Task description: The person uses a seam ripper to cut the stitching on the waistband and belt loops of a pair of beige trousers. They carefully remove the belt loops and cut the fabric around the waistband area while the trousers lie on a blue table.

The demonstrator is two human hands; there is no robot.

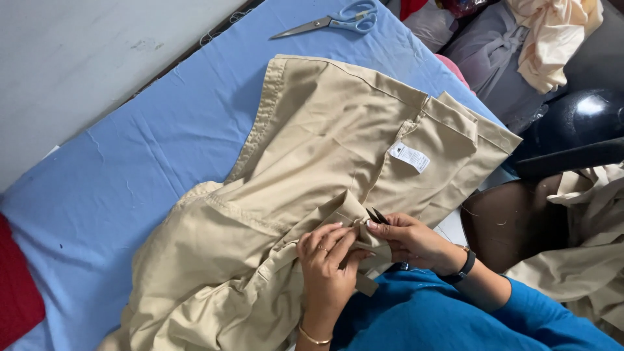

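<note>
A beige garment [312, 162] lies spread over a blue-covered table [130, 182], with a small white label [409, 156] sewn near its upper right part. My left hand [325, 260] pinches a fold of the beige cloth near the table's front edge. My right hand [409, 239] sits right beside it, holding a small dark thread snipper [376, 216] whose blades point up at the fold. The two hands touch over the same bit of fabric.
Blue-handled scissors [338, 21] lie at the table's far edge. A red cushion [16, 286] sits at the left front. A heap of grey and cream cloth [520, 45], a dark round object [578, 123] and more beige fabric [585, 260] crowd the right.
</note>
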